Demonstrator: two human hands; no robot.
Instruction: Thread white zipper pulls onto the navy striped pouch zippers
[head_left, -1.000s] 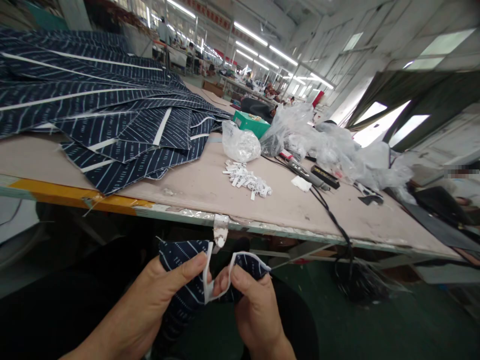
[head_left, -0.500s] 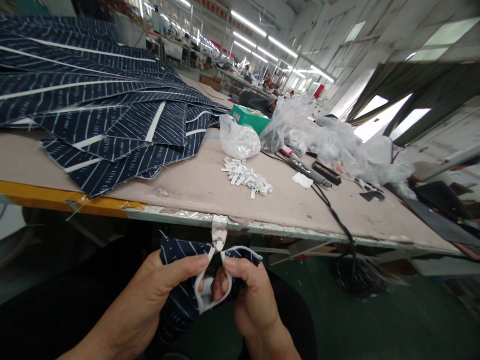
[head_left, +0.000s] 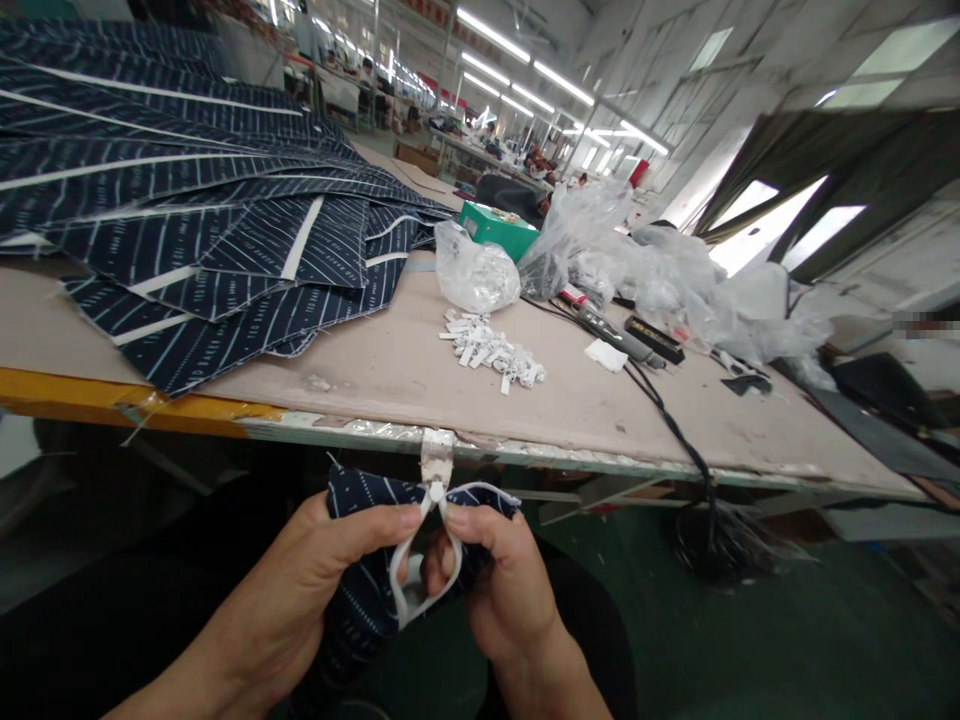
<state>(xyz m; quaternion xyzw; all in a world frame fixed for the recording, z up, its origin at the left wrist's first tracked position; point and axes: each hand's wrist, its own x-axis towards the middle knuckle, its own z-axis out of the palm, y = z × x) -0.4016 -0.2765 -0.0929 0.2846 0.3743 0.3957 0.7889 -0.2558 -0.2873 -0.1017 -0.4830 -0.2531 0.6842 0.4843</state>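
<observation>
My left hand [head_left: 300, 560] pinches the left side of a navy printed fabric piece [head_left: 356, 610] between thumb and fingers. My right hand [head_left: 510, 580] grips the other side in the same way. White zipper tape [head_left: 401, 600] edges the fabric and bows into a loop between my thumbs. Its two upper ends meet at a small white zipper slider [head_left: 436, 491], which sits at the tip of a worn metal bracket [head_left: 437, 457] fixed to the table edge. Whether the ends are inside the slider I cannot tell. Fabric hides some of my fingers.
Stacked navy fabric panels [head_left: 247, 240] cover the table's left. White zipper sliders [head_left: 491, 350] lie loose by a plastic bag [head_left: 476, 270] and a green box [head_left: 499, 230]. Farther right are a grey corded tool [head_left: 619, 335], a black bar [head_left: 654, 340] and crumpled plastic [head_left: 675, 280].
Both hands have lifted the fabric slightly toward the bracket. The zipper tape's ends, a little below and beside the slider before, now touch it. The camera view has shifted slightly.
</observation>
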